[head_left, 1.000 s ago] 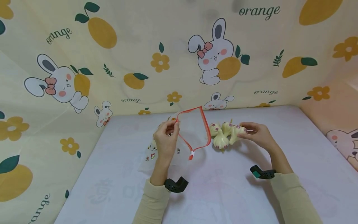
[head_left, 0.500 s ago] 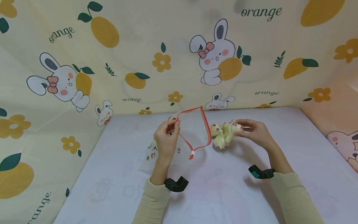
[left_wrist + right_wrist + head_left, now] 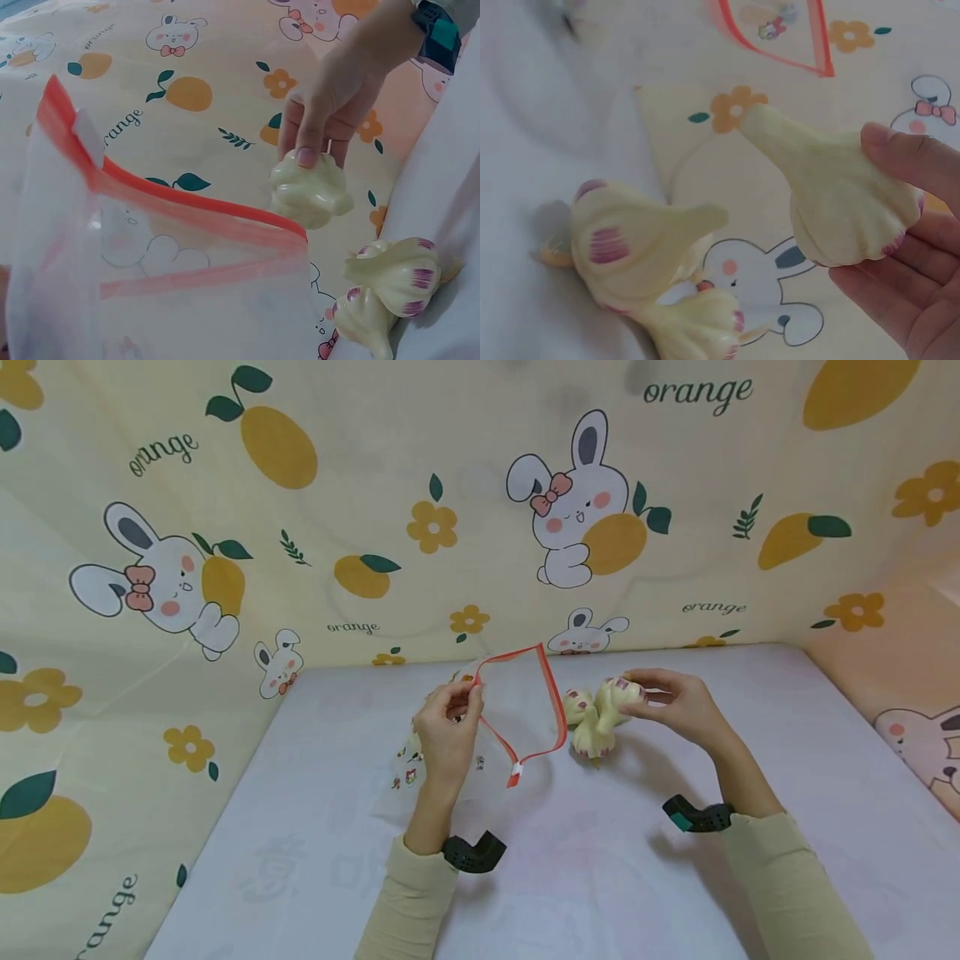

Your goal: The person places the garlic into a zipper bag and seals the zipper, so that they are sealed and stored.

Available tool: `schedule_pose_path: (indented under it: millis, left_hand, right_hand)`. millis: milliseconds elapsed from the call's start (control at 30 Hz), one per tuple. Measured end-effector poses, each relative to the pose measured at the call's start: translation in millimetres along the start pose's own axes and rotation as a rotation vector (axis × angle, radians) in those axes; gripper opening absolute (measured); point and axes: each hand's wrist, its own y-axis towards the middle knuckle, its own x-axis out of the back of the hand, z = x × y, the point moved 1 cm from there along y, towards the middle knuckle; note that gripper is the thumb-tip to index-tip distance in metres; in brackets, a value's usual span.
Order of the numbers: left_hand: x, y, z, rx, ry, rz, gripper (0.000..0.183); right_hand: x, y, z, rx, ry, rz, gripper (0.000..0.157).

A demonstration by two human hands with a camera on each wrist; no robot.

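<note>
In the head view my left hand (image 3: 447,731) pinches the rim of a clear zip bag (image 3: 210,319) with a red edge and small printed figures. Its mouth stands wide, turned to the right, and a white slider (image 3: 88,137) sits on the red strip. Between thumb and fingers, my right hand (image 3: 678,703) holds a pale garlic bulb (image 3: 847,199) with purple marks, raised just right of the bag's mouth. Below it, more garlic bulbs (image 3: 401,276) lie clustered on the table, partly hiding one another. The left hand is almost wholly out of its own wrist view.
A white-covered table (image 3: 600,877) spreads under both arms. Behind it hangs a cream cloth (image 3: 480,443) printed with rabbits and oranges. Black wrist cameras (image 3: 474,853) are strapped at both sleeves.
My right hand has moved left and slightly up with the garlic bulb, closer to the bag's mouth. The left hand and the bag have stayed nearly still.
</note>
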Motion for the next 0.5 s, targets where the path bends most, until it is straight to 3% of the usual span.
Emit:
schedule_pose_path:
  millis: [500]
  left_hand:
    - [0.2,1.3,0.7,0.008,-0.003,-0.002,0.015]
  right_hand:
    - [0.7,6.4,27.1,0.027,-0.022,0.02,0.046]
